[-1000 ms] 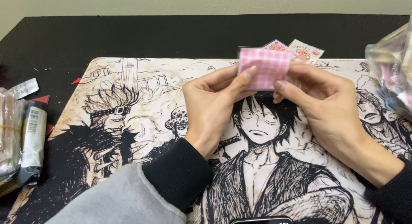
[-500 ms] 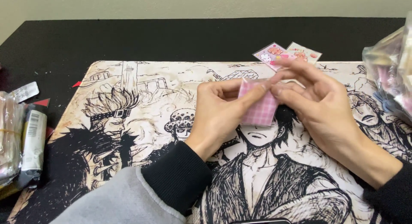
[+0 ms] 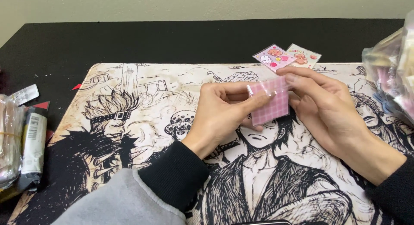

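A small pink checked packet in clear wrap is held just above a black-and-white illustrated desk mat. My left hand grips its left edge with thumb on top and fingers underneath. My right hand pinches the packet's upper right corner with the fingertips. Both forearms wear dark sleeves; the left also shows grey fabric.
Two small sticker cards lie at the mat's far edge on the black table. A clear plastic bag with items sits at the right. Wrapped packets and a dark tube lie at the left edge.
The pink packet and both hands have come down from a raised position to just above the mat. The two sticker cards behind are now fully uncovered.
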